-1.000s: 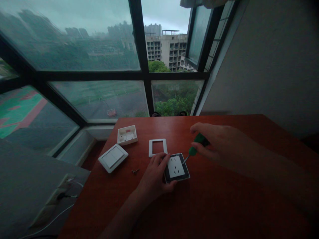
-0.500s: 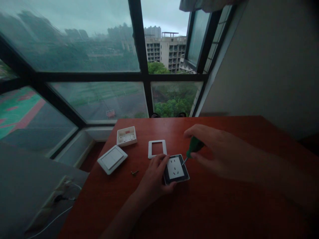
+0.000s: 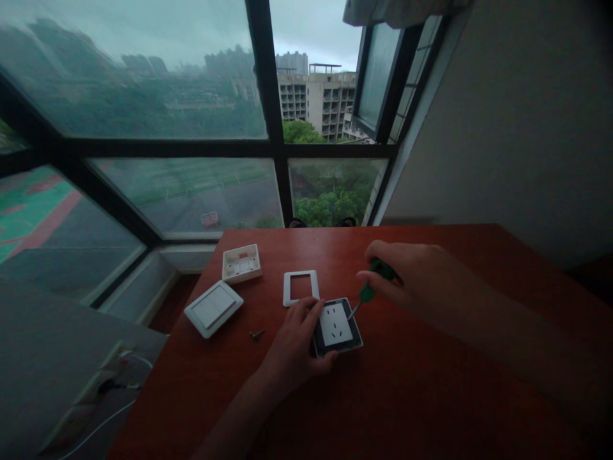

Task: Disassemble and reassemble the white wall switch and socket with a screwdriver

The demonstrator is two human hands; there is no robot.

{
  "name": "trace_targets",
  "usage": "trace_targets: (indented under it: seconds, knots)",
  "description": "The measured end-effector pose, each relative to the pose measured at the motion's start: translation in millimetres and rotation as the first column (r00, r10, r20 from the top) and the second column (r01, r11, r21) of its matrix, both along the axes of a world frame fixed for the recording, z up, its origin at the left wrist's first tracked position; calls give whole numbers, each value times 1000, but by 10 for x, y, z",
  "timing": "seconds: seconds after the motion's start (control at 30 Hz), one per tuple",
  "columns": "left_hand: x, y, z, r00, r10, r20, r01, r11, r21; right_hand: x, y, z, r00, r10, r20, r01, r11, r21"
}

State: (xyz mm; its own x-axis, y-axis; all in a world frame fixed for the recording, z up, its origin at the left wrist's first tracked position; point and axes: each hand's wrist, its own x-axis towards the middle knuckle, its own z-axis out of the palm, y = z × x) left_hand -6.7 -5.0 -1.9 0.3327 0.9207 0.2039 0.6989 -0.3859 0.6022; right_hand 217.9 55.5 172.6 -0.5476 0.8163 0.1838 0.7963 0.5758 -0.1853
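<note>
A wall socket [image 3: 336, 324] with a white face and dark surround lies on the brown table. My left hand [image 3: 299, 338] grips it from the left, fingers at its upper edge and thumb at its lower edge. In my right hand [image 3: 405, 275] is a green-handled screwdriver [image 3: 368, 292], held tilted. Its metal tip meets the right side of the socket's white face; whether it sits in a screw is too small to tell. Just behind the socket lies a white cover frame [image 3: 286, 291]. Small screws [image 3: 257, 334] rest left of my left hand.
A white switch panel [image 3: 214, 308] and an open white mounting box [image 3: 242, 263] lie at the table's left. Beyond the table [image 3: 431, 396] are dark-framed windows. A power strip with a plug [image 3: 108, 386] and white cable is below, left of the table.
My right hand has shifted its grip on the screwdriver, fingers curling in and more of the green handle showing. My left hand and the socket stay in place.
</note>
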Motion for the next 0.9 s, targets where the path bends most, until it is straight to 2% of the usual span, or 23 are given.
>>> trace_targets:
  seconds: [0.13, 0.2, 0.33, 0.4, 0.53, 0.7, 0.77, 0.83, 0.9]
  knots:
    - [1, -1, -12, 1000, 7, 3, -7, 1000, -2, 59, -42, -43, 969, 127, -213, -145, 987, -74]
    - [1, 0, -22, 1000, 7, 3, -7, 1000, -2, 79, -63, -82, 975, 77, -209, -91, 994, -60]
    - [-3, 5, -51, 1000, -7, 8, 7, 1000, -5, 79, -74, -158, 988, -107, -111, 114, 992, 55]
    - [-1, 6, -63, 1000, -8, 16, 8, 1000, -1, 82, -86, -165, 988, -98, -116, 106, 992, 65]
    - [21, 4, -68, 999, -8, 35, 8, 1000, -8, 96, -156, -146, 975, 10, -224, -9, 1000, 6]
    - [49, 2, -47, 999, -13, 47, 15, 999, -39, 66, -182, -195, 963, -176, -203, 192, 979, 61]
    - [52, 3, -42, 999, -11, 38, 13, 998, -54, 54, -173, -217, 957, -173, -233, 189, 981, 45]
    - [51, 4, -44, 1000, -7, 30, 9, 998, -63, 47, -172, -232, 953, -121, -276, 134, 991, 27]
    - [49, 5, -51, 1000, -3, 30, 5, 998, -61, 36, -179, -246, 952, -95, -291, 114, 992, 52]
